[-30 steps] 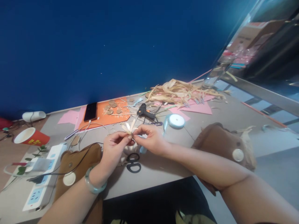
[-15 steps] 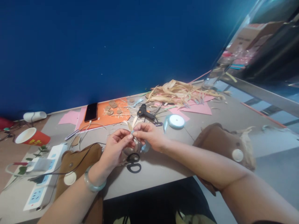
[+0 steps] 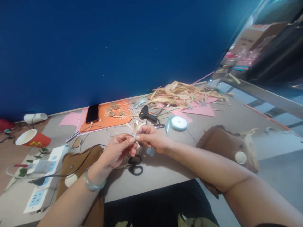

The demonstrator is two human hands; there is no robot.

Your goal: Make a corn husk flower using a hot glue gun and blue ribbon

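Pale strips of corn husk [image 3: 135,127] stick up between my two hands, with light blue ribbon around their base. My left hand [image 3: 118,148] pinches this base between thumb and fingers from the left. Opposite it, my right hand [image 3: 152,138] pinches the same spot, its fingertips touching those of the left. A loose blue ribbon end [image 3: 150,152] hangs below the right hand. Just under the hands, black-handled scissors [image 3: 135,170] lie on the table, their blades partly hidden. Behind the hands are a black glue gun [image 3: 148,114] and a spool of light blue ribbon [image 3: 179,123].
A heap of dried corn husks [image 3: 177,93] lies at the back on pink paper [image 3: 201,109]. Left of it are orange paper [image 3: 104,123] with wooden discs, a phone [image 3: 92,113], a tipped red paper cup [image 3: 38,139] and a power strip [image 3: 44,183]. Brown bags [image 3: 217,143] flank me.
My left hand has turned slightly and its fingers have shifted at the ribbon. The loose ribbon end has moved a little right. Both hands keep their pinch.
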